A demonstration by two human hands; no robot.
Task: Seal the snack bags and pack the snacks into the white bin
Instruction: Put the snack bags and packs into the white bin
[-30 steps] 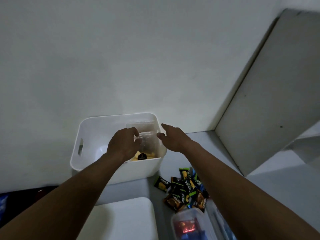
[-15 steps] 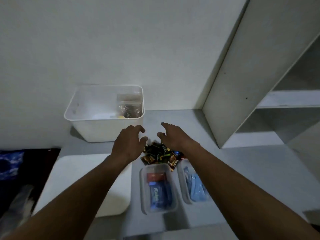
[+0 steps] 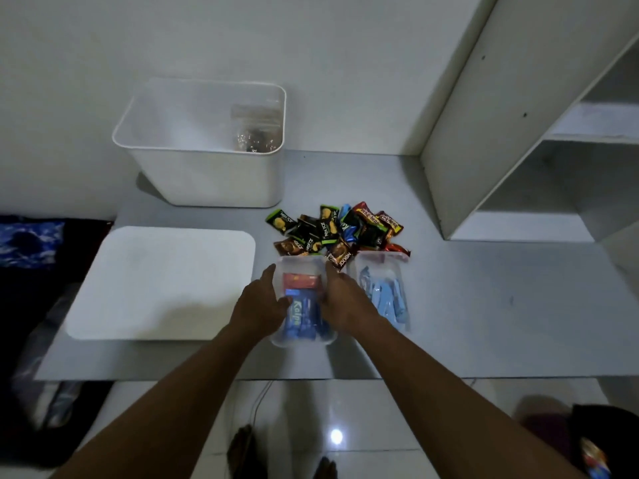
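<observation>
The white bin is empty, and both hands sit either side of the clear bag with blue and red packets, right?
Not quite. The white bin is not empty: the head view shows a clear bag of snacks inside, against its right wall. The rest holds: the left hand and right hand sit either side of the bag with blue and red packets.

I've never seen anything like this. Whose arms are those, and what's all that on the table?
No machine here: a person wears a camera on the head, looking down at their own arms. The left hand and right hand, fingers fairly straight, lie against the sides of a clear bag of blue and red snacks on the grey table. Beside it lies a second clear bag, behind them a pile of snack packets. Further back stands the white bin with another bag inside; a flat white lid lies left.
</observation>
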